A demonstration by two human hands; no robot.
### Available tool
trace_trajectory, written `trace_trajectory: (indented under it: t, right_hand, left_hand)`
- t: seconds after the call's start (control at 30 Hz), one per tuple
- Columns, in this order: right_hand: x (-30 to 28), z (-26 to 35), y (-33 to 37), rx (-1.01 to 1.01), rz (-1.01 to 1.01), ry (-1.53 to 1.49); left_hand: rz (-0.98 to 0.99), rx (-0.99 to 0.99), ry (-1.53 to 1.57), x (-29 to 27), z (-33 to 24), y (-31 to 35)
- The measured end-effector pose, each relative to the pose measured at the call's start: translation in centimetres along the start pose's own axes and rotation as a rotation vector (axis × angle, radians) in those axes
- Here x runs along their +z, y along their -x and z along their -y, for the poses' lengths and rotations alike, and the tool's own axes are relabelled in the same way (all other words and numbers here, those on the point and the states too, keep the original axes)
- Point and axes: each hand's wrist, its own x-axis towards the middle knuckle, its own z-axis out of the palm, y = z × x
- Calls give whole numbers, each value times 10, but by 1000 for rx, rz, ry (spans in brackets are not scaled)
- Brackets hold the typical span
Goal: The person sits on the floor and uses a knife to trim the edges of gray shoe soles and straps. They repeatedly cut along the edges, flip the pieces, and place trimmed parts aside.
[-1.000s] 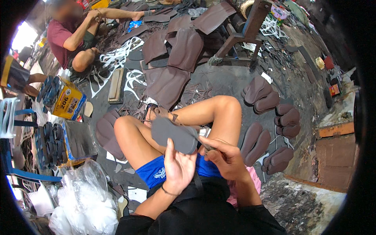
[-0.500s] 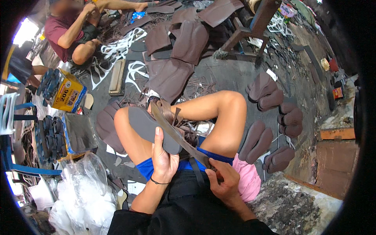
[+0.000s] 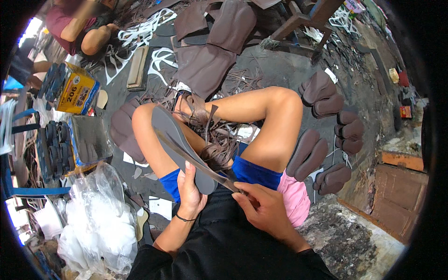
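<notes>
A grey sandal sole (image 3: 205,182) stands tilted over my lap, with my left hand (image 3: 190,196) closed around its near end, thumb on top. My right hand (image 3: 261,203) grips the near end of a long, thin, slightly curved knife (image 3: 212,174). Its blade runs away to the upper left, along and across the sole; whether it touches the edge I cannot tell. Its handle is mostly hidden by my fingers. Thin brown trimmings (image 3: 219,151) lie heaped between my bare legs, beyond the sole.
Brown sole pairs (image 3: 307,154) lie right of my knee. Larger brown sheets (image 3: 205,70) and white sandal straps (image 3: 162,60) are ahead. Left stand a yellow-blue box (image 3: 77,91), dark sandals (image 3: 56,149) and a clear plastic bag (image 3: 98,224). Another person (image 3: 65,28) sits far left.
The knife has swung closer over the sole, its far end moving left. My right hand has shifted slightly left and up; my left hand keeps its hold. The whole view has tilted down.
</notes>
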Motion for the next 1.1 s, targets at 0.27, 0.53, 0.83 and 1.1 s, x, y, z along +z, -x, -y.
trace_trajectory:
  t: [0.27,0.53,0.83,1.1]
  right_hand:
    - [15,-7,-10,-48,97,24]
    - [34,-27,-20,-113,-14,27]
    - [86,-20,-106,-359,-242,39]
    - [60,-17,-118,-8,134,-381]
  left_hand:
    - [-137,76,-134,-22,1,-1]
    - [-124,-62,-161,-7,-22,12]
    - [-87,-62,-112,-2,-24,18]
    - [344,135,-692,-58,-27,17]
